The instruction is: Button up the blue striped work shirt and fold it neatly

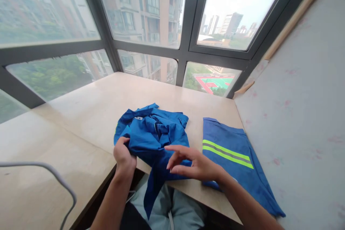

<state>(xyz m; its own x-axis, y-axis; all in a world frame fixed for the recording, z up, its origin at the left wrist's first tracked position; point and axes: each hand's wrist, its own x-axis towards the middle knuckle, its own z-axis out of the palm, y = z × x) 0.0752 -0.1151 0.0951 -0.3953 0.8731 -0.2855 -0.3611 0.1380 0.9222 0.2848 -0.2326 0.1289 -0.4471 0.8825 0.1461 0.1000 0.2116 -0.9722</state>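
Observation:
A crumpled blue work jacket [159,129] lies on the pale wooden ledge, one part of it hanging down over the front edge. My left hand [124,154] grips the jacket's left side, thumb on top and fingers hidden beneath the cloth. Over its right front part, my right hand [188,161] hovers with fingers apart and bent, holding nothing. To the right lies a folded blue garment [223,133] with yellow-green and grey reflective stripes; my right forearm passes over its lower part.
The wooden ledge [88,104] runs up to grey-framed windows [184,36]. A papered wall [302,122] bounds the right side. A grey cable [51,169] curves across the lower left. My legs in light trousers are below the ledge's front edge.

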